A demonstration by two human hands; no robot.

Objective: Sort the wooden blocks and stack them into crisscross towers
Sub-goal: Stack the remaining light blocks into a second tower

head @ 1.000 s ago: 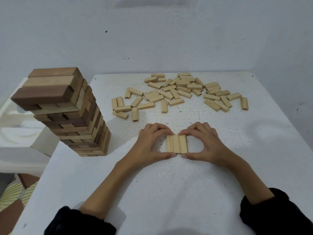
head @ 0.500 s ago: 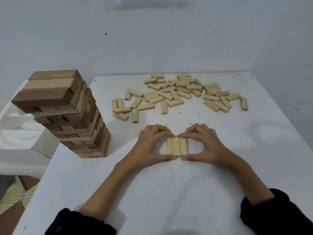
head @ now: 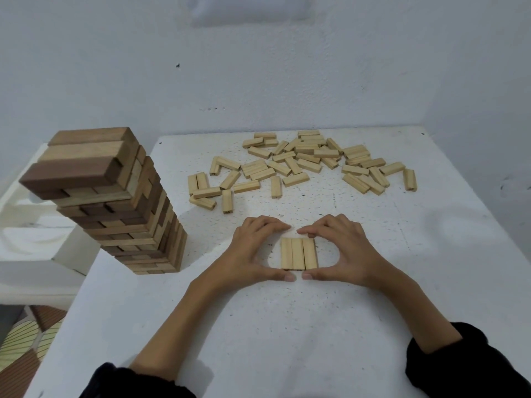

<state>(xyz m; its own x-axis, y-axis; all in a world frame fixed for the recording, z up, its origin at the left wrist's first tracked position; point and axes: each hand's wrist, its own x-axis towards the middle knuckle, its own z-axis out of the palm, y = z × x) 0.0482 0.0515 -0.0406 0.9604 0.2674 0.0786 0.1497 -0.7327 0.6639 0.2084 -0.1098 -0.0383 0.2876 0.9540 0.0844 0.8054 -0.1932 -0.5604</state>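
**Obs.: both hands framing a three-block row, centre of desk**

Three-block row [head: 299, 253]: pale wooden blocks, flat on the white desk [head: 287, 340], side by side and touching, long axes pointing away from the person.

Left hand [head: 254, 251]: curved round the row's left side. Index fingertip sits just beyond the far ends, with a strip of desk showing between. The thumb tip is at the near ends; I cannot tell whether it touches. Grip loosely cupped, holding nothing.

Right hand [head: 346, 251]: mirror pose on the right side. Fingertips just off the far ends, thumb tip at the near ends beside the left thumb. Grip likewise loose, nothing clamped.

Loose blocks [head: 301, 168]: a scattered pale pile on the far part of the desk, well apart from the row.

Finished tower [head: 135, 214]: tall crisscross stack of larger dark and light blocks, upright by the desk's left edge.
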